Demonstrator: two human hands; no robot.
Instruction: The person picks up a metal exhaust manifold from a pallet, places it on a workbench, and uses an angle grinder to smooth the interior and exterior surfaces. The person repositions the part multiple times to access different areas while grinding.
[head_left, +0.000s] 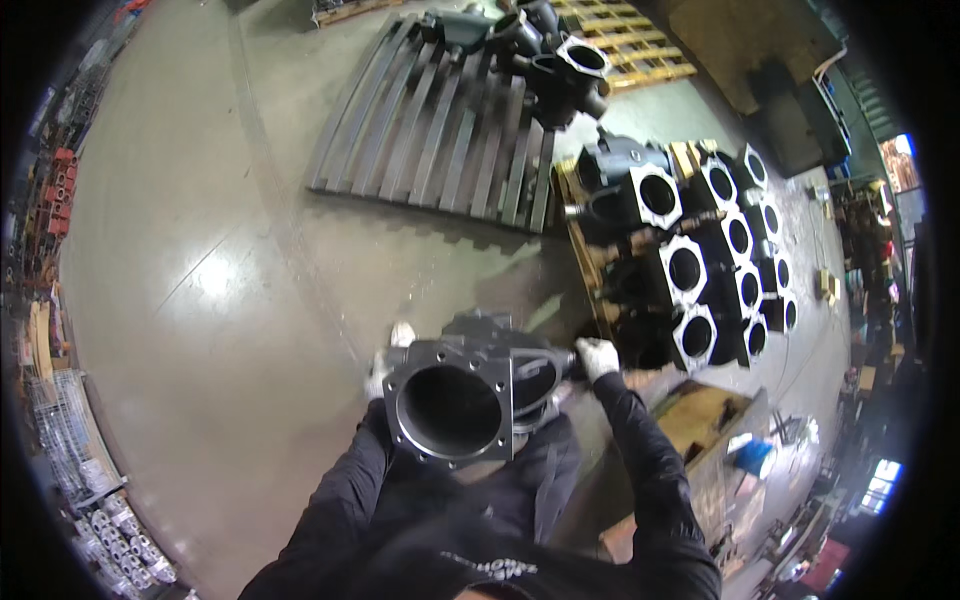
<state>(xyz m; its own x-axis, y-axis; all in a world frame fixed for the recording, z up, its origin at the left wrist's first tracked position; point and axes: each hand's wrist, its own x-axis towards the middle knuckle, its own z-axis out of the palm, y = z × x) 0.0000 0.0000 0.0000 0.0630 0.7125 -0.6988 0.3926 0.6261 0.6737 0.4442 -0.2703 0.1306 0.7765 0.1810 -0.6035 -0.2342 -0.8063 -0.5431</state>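
- Left hand (380, 375), in a white glove, is pressed to the left side of the dark cast housing (465, 395); its fingers are mostly hidden behind the flange, so I cannot tell how they lie.
- Right hand (598, 357), also gloved, is curled shut around a stub at the housing's right side.
- The housing hangs in front of the person's waist, clear of the floor (220, 290), its wide round bore facing up at the camera.
- Risk, as I judge it: the piece looks heavy and the grips are small; a glove slipping off the stub could drop it onto the feet below.
- Wooden pallet (585, 255) to the right carries rows of similar housings (700, 270) with pale square flanges.
- Grey slatted pallet (440, 130) ahead holds a few more castings (545, 55) at its far end.
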